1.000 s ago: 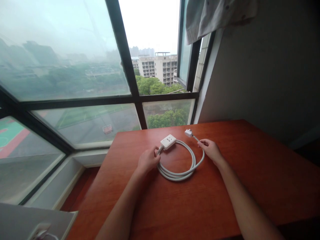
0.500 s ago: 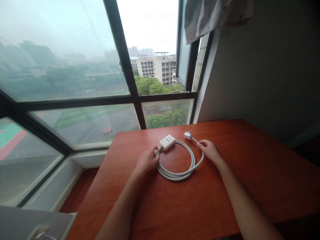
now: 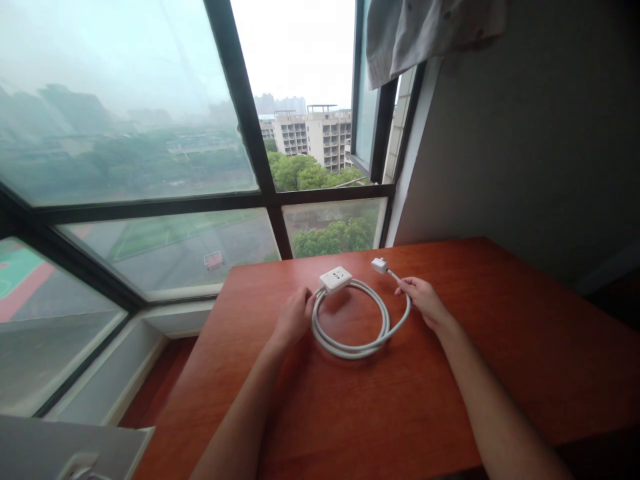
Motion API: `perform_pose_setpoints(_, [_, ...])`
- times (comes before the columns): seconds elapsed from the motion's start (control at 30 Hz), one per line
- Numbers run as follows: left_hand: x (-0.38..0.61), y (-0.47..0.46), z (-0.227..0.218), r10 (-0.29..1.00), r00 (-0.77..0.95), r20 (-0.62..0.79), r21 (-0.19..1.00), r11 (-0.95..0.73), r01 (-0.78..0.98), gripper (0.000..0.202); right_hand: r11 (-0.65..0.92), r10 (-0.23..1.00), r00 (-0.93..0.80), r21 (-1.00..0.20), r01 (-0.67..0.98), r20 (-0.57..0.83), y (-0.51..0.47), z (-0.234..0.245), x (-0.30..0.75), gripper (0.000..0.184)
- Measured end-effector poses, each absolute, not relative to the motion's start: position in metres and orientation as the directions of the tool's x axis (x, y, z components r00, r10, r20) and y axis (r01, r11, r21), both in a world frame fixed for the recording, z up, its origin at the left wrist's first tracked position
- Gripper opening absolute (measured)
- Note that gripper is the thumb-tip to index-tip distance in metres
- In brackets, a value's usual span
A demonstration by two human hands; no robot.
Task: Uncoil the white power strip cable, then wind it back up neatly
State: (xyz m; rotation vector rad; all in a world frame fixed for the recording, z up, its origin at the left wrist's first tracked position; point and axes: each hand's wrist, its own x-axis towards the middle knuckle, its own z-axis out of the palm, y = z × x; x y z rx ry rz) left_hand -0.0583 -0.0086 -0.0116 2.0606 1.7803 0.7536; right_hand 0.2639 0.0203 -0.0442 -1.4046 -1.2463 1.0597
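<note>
A white extension cord lies coiled in a loop (image 3: 350, 351) on the reddish-brown wooden table. Its flat socket block (image 3: 336, 279) rests across the far left of the coil, holes facing up. My left hand (image 3: 295, 315) has its fingers curled at the coil's left side, just below the socket block, and grips the cord there; the fingertips are partly hidden. My right hand (image 3: 423, 298) pinches the free end a little behind the white plug (image 3: 379, 265). That plug sticks out beyond the fingers, pointing away to the left, apart from the coil.
The wooden table (image 3: 360, 420) runs up to a dark-framed window (image 3: 270, 200) with one pane swung open. Cloth (image 3: 430, 40) hangs at the upper right, before a grey wall (image 3: 525, 133). A low white ledge (image 3: 130, 360) and red floor lie left of the table.
My right hand has drawn the plug end slightly right and up. On the left, my thumb has shifted from over the cord to its outer side, and the socket block has tipped a little.
</note>
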Motion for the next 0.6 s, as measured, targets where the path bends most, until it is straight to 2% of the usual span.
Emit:
perform_pose_setpoints(0.13, [-0.064,-0.005,-0.010,0.973,0.050,0.224,0.752,-0.205,0.627,0.018,-0.071,0.983,0.158,-0.992,-0.108,-0.088,0.021,-0.042,0.269,0.039])
perform_pose_setpoints(0.27, [-0.072,-0.002,-0.011,0.973,0.015,0.229,0.883,-0.215,0.417,0.018,-0.043,0.979,0.165,-0.911,-0.410,-0.120,0.025,-0.046,0.275,0.036])
perform_pose_setpoints(0.43, [-0.080,-0.006,-0.002,0.989,0.067,0.130,0.921,-0.146,0.362,0.023,0.020,0.963,0.207,-0.721,-0.692,-0.173,0.028,-0.042,0.282,0.023])
perform_pose_setpoints(0.6, [-0.088,-0.023,0.009,0.992,0.094,0.080,0.931,-0.108,0.348,0.024,0.055,0.940,0.236,-0.573,-0.818,-0.246,0.028,-0.036,0.289,0.018])
